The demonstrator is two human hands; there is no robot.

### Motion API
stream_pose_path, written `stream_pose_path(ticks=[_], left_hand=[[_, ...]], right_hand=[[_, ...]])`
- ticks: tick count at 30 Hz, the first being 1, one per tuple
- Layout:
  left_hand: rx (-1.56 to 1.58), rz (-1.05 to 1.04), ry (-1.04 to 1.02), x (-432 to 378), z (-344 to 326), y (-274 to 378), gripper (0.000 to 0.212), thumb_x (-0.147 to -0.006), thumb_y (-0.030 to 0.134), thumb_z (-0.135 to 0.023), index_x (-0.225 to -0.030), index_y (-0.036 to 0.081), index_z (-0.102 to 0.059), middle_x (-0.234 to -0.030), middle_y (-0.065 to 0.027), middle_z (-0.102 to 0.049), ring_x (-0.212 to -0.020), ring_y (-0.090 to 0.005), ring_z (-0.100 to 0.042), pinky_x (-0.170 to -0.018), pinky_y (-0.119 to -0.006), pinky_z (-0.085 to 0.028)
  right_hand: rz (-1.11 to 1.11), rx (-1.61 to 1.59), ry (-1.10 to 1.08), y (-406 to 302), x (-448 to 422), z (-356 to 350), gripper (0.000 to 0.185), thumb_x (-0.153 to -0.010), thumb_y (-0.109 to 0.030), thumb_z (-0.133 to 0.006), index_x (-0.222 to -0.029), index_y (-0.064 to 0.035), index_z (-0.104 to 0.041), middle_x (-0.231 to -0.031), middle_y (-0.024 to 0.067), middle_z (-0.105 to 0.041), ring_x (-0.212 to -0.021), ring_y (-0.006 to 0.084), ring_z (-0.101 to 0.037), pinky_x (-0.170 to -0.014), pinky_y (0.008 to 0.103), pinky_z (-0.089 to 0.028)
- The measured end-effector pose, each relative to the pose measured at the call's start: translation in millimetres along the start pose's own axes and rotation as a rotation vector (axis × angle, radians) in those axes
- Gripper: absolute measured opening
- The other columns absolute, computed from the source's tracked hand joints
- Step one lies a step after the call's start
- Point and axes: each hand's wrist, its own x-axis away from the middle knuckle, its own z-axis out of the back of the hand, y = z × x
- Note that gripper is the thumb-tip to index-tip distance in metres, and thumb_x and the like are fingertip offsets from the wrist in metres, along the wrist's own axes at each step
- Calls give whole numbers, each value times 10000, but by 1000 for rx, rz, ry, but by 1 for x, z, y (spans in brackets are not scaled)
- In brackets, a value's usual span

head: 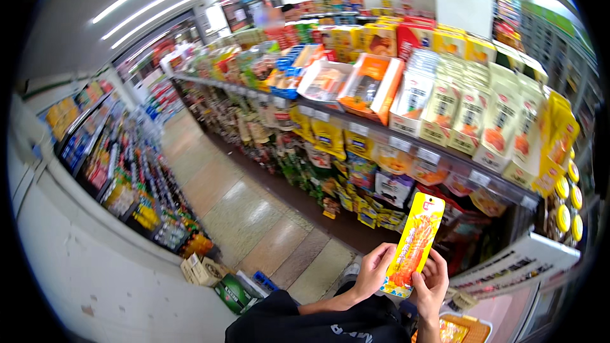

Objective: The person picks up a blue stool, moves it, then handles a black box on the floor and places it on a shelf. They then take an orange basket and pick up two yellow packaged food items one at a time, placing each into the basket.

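A long yellow snack packet (413,245) with red and orange print and a hang hole at its top is held up between my two hands. The fingers of my left hand (374,267) grip its lower left edge. My right hand (431,276) pinches the lower right edge, with the thumb on the front. Just beyond is a shelf edge (360,128) with price tags, bearing open boxes of upright packets (505,124) and an orange display box (369,85). Yellow bags (329,138) hang beneath that shelf.
Bottles and packs fill a low shelf (107,152) at the left, across a tiled aisle (238,209). A cardboard box (202,269) and a green carton (236,293) stand on the floor. An orange basket (481,328) with packets is at lower right. Yellow-lidded jars (563,218) stand at the shelf's end.
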Motion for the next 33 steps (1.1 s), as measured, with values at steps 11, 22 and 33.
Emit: stream_pose_path(ticks=[11, 22, 33], left_hand=[[153, 0, 80, 9, 39, 17, 223, -1012, 146, -472, -1118, -23, -571, -1020, -22, -613, -952, -58, -562, -864, -210, -446], [315, 342, -456, -4, 20, 9, 511, -1008, 369, -464, -1401, 45, -415, -1218, -30, -545, -1042, -96, -564, -879, -260, -462], [-99, 339, -411, -6, -1, 1, 265, -962, 216, -607, -1140, 20, -614, -939, -1, -669, -727, -21, -591, -569, -191, -462]], right_hand=[[-28, -27, -167, 3, -19, -32, 539, -844, 104, -620, -1326, 31, -390, -1156, 147, -602, -1036, 169, -601, -873, 270, -503], [137, 380, -65, -1, -9, -7, 301, -793, 61, -645, -1081, 16, -571, -1164, 130, -577, -1012, 179, -575, -886, 284, -458], [-43, 255, 213, 7, 27, 27, 247, -919, -18, -568, -1161, 29, -554, -969, 43, -629, -858, 96, -580, -805, 226, -459]])
